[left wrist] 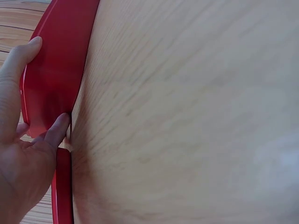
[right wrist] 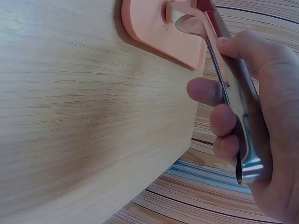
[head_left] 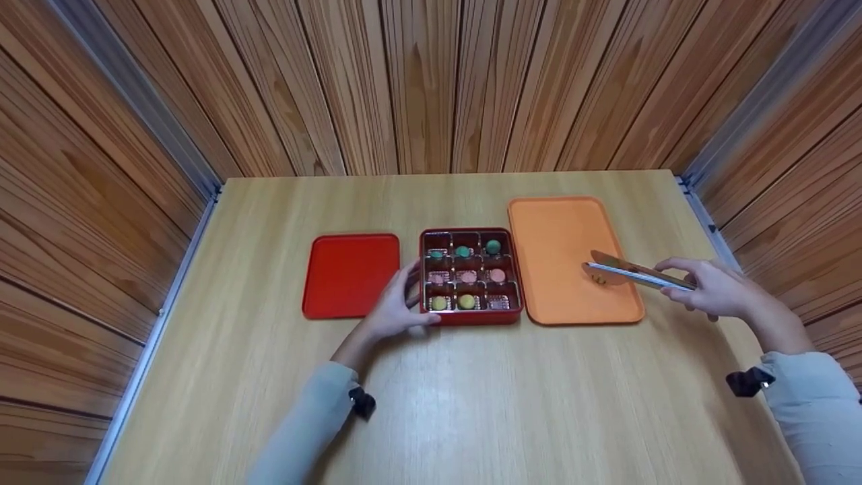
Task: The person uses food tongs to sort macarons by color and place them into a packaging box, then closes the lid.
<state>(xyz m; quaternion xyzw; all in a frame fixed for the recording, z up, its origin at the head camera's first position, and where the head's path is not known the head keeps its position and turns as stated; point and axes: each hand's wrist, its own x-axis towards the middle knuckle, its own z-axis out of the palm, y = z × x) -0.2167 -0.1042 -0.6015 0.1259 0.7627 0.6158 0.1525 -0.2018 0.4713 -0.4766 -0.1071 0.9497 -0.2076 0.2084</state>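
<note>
My left hand (head_left: 394, 306) holds the near left corner of a dark red box (head_left: 471, 318), its thumb (left wrist: 32, 49) on the front wall and fingers along the left side. The box is divided into compartments with small round pieces like sweets: green (head_left: 493, 247) at the back, pink (head_left: 498, 275) in the middle, yellow (head_left: 466, 302) in front. The front right compartment shows only its clear liner. In my right hand (head_left: 710, 286) I grip metal tongs (head_left: 640, 274), their tips low over the orange tray (head_left: 566, 236). A small yellowish piece (right wrist: 169, 13) sits by the tips, partly hidden.
A red square lid or tray (head_left: 353, 276) lies left of the box, close to my left hand. The orange tray stands right beside the box. Wood-panelled walls (head_left: 417, 87) enclose the wooden table (head_left: 471, 404) at the back and sides.
</note>
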